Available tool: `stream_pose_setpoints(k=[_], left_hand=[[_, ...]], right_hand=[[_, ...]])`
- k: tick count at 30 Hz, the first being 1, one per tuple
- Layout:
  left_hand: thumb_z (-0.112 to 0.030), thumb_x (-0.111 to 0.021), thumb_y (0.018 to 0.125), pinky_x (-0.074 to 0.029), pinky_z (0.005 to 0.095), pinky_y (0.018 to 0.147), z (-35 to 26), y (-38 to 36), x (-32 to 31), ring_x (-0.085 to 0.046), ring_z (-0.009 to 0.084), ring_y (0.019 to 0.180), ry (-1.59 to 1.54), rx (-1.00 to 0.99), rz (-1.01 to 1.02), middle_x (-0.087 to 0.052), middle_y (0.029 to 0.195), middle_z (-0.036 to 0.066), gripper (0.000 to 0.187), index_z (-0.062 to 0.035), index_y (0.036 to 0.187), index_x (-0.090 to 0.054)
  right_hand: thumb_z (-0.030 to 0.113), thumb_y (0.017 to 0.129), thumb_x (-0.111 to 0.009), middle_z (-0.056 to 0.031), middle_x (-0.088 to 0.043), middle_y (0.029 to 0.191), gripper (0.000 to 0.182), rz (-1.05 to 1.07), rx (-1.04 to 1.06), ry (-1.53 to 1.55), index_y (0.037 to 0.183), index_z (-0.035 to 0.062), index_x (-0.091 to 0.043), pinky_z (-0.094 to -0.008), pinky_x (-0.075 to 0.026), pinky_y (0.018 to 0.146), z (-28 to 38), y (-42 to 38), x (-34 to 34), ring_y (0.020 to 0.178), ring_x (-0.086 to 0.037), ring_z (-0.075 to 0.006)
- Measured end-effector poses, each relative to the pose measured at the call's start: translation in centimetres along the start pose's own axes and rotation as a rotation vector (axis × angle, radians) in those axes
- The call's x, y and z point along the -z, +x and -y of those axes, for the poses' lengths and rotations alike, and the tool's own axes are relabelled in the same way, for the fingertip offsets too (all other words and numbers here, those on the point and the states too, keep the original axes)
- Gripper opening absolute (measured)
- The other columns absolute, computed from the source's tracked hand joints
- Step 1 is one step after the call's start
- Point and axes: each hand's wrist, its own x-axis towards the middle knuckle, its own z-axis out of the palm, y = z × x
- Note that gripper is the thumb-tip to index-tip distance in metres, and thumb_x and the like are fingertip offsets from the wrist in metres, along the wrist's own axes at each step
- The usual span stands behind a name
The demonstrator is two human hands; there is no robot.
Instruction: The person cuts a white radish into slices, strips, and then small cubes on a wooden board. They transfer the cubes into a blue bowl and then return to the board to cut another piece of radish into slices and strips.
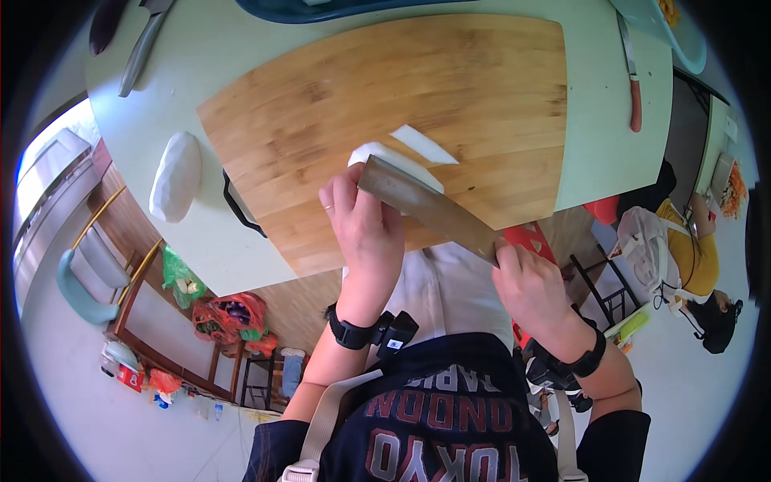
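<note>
My right hand (532, 283) is wrapped around the handle of a broad, square-ended cleaver (434, 209). Its blade slants up and left, lying along the near side of a peeled white radish piece (405, 167). At the left end of that piece, my left hand (363, 229) has its fingers bent against it, close to the blade's tip. The blade covers part of the fingers and of the radish. Just beyond lies a separate flat white slice (426, 145) on the wooden cutting board (385, 80).
Another peeled white radish (175, 177) lies left of the board, near its black handle (239, 207). A red-handled knife (634, 96) rests at right, a grey-handled knife (143, 50) at upper left. A blue tray (345, 11) borders the far side. Someone in yellow (697, 253) is at right.
</note>
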Motion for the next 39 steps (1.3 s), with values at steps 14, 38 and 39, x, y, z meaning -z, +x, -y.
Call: stream_pose_setpoints(k=[14, 38, 39], left_hand=[[0.014, -0.055, 0.063, -0.038, 0.0381, 0.080, -0.3, 0.2, 0.0, -0.044, 0.0316, 0.091, 0.026, 0.000, 0.005, -0.052, 0.102, 0.012, 0.040, -0.0033, 0.099, -0.057], [0.013, -0.051, 0.065, -0.036, 0.0361, 0.078, 0.0, -0.6, 0.1, -0.046, 0.0305, 0.087, 0.064, -0.064, -0.121, -0.054, 0.096, 0.013, 0.037, -0.0016, 0.098, -0.058], [0.013, -0.052, 0.065, -0.036, 0.0358, 0.078, 0.0, -0.6, 0.2, -0.046, 0.0306, 0.087, 0.054, -0.060, -0.118, -0.054, 0.096, 0.013, 0.037, -0.0016, 0.098, -0.058]], right_hand=[[0.006, 0.073, -0.057, -0.0066, -0.052, 0.061, 0.015, 0.043, -0.029, 0.004, 0.082, 0.0040, -0.045, -0.0288, -0.046, 0.042, 0.3, 1.5, -0.4, 0.051, -0.059, -0.0191], [0.013, 0.078, -0.058, -0.0091, -0.057, 0.062, 0.028, -0.084, -0.004, -0.006, 0.102, 0.0014, -0.052, -0.0312, -0.048, 0.041, 0.7, 0.2, -0.2, 0.050, -0.060, -0.0222], [0.013, 0.078, -0.058, -0.0094, -0.057, 0.062, 0.026, -0.083, -0.005, 0.006, 0.100, 0.0008, -0.052, -0.0313, -0.048, 0.041, 0.7, 0.1, -0.3, 0.050, -0.060, -0.0224]])
